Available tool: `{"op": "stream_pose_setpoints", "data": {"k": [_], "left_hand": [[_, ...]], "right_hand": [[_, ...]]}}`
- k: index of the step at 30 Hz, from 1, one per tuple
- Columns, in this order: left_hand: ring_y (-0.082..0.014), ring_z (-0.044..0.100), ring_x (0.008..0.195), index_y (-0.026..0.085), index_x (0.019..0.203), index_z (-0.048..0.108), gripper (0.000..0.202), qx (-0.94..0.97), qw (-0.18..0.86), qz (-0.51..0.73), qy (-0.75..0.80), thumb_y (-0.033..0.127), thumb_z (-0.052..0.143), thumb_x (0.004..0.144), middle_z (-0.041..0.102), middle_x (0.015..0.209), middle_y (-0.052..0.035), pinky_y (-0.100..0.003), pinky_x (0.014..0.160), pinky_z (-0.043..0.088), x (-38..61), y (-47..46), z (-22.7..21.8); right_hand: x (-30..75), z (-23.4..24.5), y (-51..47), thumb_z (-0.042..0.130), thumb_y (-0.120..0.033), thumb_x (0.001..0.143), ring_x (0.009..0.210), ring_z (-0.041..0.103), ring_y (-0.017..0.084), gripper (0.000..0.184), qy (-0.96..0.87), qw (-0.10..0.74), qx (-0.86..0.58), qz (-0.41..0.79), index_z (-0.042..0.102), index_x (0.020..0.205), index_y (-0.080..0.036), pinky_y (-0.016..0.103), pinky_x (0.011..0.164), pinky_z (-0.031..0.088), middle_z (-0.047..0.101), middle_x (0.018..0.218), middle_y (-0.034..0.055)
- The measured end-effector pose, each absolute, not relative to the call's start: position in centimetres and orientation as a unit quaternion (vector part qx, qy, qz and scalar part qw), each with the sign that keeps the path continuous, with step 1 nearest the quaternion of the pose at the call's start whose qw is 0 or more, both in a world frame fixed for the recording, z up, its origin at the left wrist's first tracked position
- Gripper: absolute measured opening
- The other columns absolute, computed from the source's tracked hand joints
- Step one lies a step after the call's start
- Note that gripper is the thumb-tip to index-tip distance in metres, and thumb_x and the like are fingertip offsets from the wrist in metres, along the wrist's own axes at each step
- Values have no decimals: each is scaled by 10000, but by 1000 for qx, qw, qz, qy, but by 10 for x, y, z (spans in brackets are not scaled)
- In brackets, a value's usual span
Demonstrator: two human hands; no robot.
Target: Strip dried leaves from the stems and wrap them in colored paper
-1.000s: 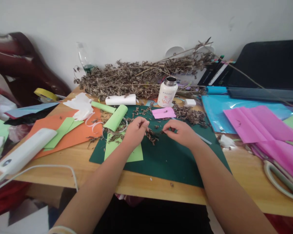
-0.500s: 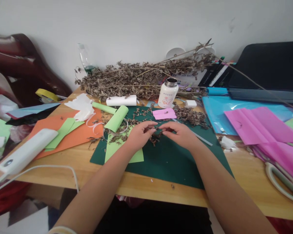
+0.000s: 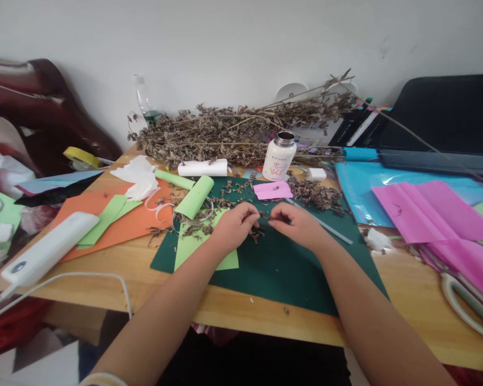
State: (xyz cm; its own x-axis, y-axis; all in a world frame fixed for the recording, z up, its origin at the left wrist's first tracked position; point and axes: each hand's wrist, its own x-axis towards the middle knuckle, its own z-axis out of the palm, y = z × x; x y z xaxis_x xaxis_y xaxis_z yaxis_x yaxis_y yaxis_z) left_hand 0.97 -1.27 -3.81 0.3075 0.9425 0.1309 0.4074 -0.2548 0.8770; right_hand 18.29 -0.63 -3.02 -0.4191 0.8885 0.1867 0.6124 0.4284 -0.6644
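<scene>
Both hands meet over a dark green cutting mat [image 3: 273, 268] on a wooden desk. My left hand [image 3: 235, 225] pinches its fingertips together over a small clump of dried brown leaves [image 3: 258, 234]. My right hand [image 3: 297, 222] is also curled in a pinch, fingertips almost touching the left's, on a dried leaf piece. A light green paper sheet [image 3: 193, 249] lies under my left wrist. A pink paper slip [image 3: 272, 190] sits just beyond the hands.
A heap of dried branches [image 3: 233, 131] spans the back. A white bottle [image 3: 279, 155], a white roll [image 3: 203, 168], a green paper roll [image 3: 193, 197], orange paper [image 3: 120, 222], pink tissue sheets [image 3: 438, 212], a blue sheet [image 3: 362, 182] and a white device with cable [image 3: 50, 249] lie around.
My hands have drawn closer together, fingertips now almost touching over the leaf clump. The camera has tilted slightly, shifting the scene down.
</scene>
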Motion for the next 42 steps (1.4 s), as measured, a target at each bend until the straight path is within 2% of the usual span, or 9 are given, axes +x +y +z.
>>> {"op": "stream_pose_setpoints", "data": {"k": [3, 9, 14, 19, 23, 26, 31, 36, 42], "left_hand": [[-78, 515, 528, 189, 819, 487, 125, 704, 405, 357, 461, 265, 448, 728, 577, 660, 19, -198, 525, 409, 11, -13, -40], [-65, 496, 469, 213, 1044, 480, 317, 703, 446, 333, 442, 232, 437, 730, 605, 697, 9, -192, 495, 414, 13, -14, -39], [-48, 461, 433, 181, 819, 543, 167, 705, 431, 329, 456, 255, 414, 742, 601, 701, 8, -177, 456, 396, 12, -13, -37], [-56, 460, 441, 173, 719, 525, 204, 720, 382, 337, 471, 302, 374, 768, 586, 666, 16, -191, 491, 386, 9, -13, -34], [-98, 493, 597, 165, 679, 540, 231, 750, 273, 351, 490, 285, 367, 774, 563, 672, 0, -214, 601, 382, 8, -12, -31], [-118, 484, 681, 159, 652, 542, 206, 772, 242, 340, 479, 263, 402, 762, 542, 662, -7, -225, 653, 372, 8, -11, -29], [-103, 475, 677, 153, 647, 546, 157, 777, 298, 338, 439, 233, 447, 739, 528, 669, 0, -215, 651, 364, 10, -12, -28], [-72, 447, 556, 150, 682, 499, 98, 713, 411, 343, 452, 247, 503, 690, 494, 615, 29, -193, 530, 360, 13, -13, -32], [-71, 500, 541, 157, 849, 435, 213, 634, 561, 359, 392, 208, 531, 666, 513, 605, 36, -202, 519, 420, 16, -15, -39]], "right_hand": [[182, -30, -7, 485, -255, 694, 517, 396, 83, 82, -798, 268, -466, 274, 450, 673, -184, 201, 478, 315, 460, 578, -35], [181, -30, -8, 445, -263, 724, 547, 413, 89, 112, -792, 256, -445, 329, 506, 695, -174, 212, 511, 328, 481, 600, -23], [185, -29, -7, 417, -263, 737, 570, 432, 97, 143, -779, 259, -456, 344, 511, 689, -166, 218, 530, 333, 485, 611, -15], [188, -27, -6, 396, -224, 729, 557, 431, 99, 141, -783, 257, -465, 323, 494, 643, -171, 219, 529, 328, 470, 587, -21], [189, -26, -3, 390, -159, 695, 542, 421, 104, 149, -807, 211, -475, 280, 450, 560, -173, 226, 521, 300, 463, 545, -22], [188, -27, -3, 382, -167, 704, 533, 415, 102, 166, -802, 225, -477, 280, 427, 544, -175, 225, 518, 293, 452, 526, -24], [188, -29, -5, 369, -198, 731, 530, 402, 95, 200, -780, 274, -459, 326, 435, 543, -174, 222, 525, 300, 440, 532, -26], [183, -30, -8, 369, -219, 749, 522, 403, 84, 210, -775, 288, -426, 368, 454, 564, -170, 215, 522, 311, 452, 551, -28], [176, -30, -9, 388, -221, 751, 539, 422, 80, 207, -799, 272, -421, 332, 468, 568, -166, 206, 528, 317, 484, 566, -26]]}}
